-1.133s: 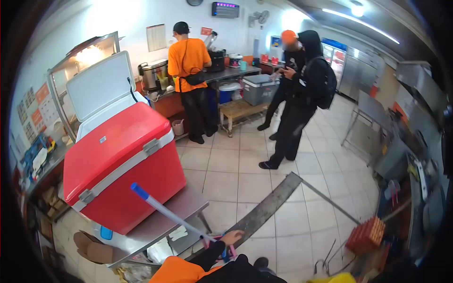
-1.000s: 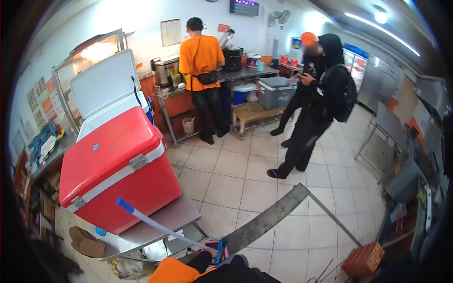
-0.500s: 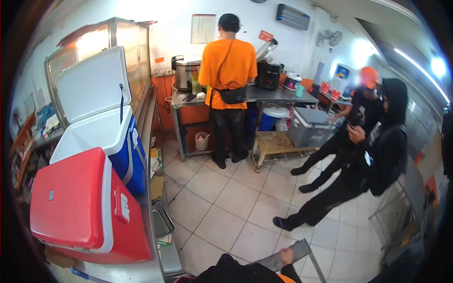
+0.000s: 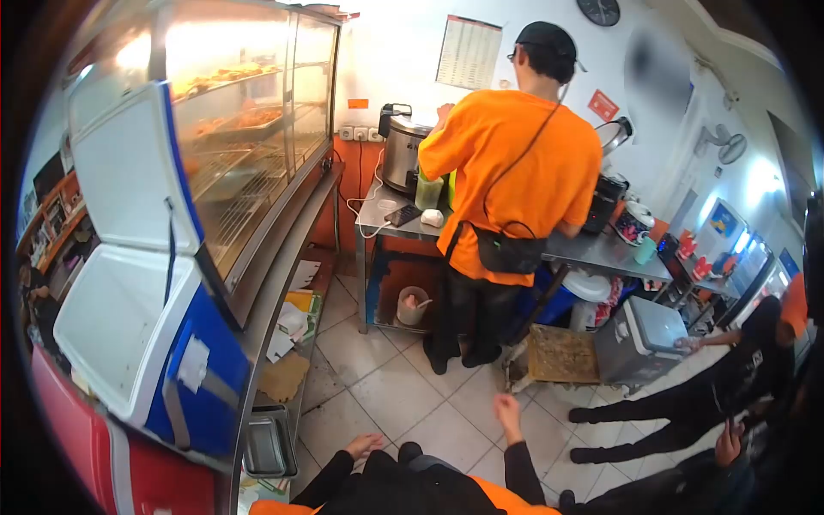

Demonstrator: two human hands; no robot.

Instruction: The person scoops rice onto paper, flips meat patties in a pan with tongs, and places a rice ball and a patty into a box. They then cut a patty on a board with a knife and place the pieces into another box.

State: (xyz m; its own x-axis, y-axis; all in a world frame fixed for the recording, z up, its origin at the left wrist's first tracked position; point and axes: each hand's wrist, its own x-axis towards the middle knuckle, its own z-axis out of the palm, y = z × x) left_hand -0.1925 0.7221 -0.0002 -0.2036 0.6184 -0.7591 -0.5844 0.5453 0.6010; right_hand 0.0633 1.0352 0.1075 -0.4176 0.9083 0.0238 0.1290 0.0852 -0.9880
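Note:
My left hand [image 4: 366, 445] hangs low at my left side, fingers loosely stretched, with nothing in it. It is nearest to the stacked metal trays [image 4: 269, 444] on the low shelf. My right hand [image 4: 507, 412] is held out over the tiled floor, its fingers slightly bent and no object visible in them. Ahead of it stands a low wooden stand [image 4: 562, 354]. Neither hand touches anything. To the left, a blue cooler box [image 4: 193, 378] has its white lid raised, beside a red cooler box [image 4: 163, 472].
A person in an orange shirt [image 4: 524, 172] works at the steel table [image 4: 386, 225] by a large cooker [image 4: 402, 154]. A heated glass display case [image 4: 249, 129] with food stands left. A grey cooler box [image 4: 639, 339] sits right, near people in dark clothes [image 4: 712, 386].
My view has moved forward, closer to the person in orange and the display case. My right hand has left the grey metal surface it was on; my left hand has come into view.

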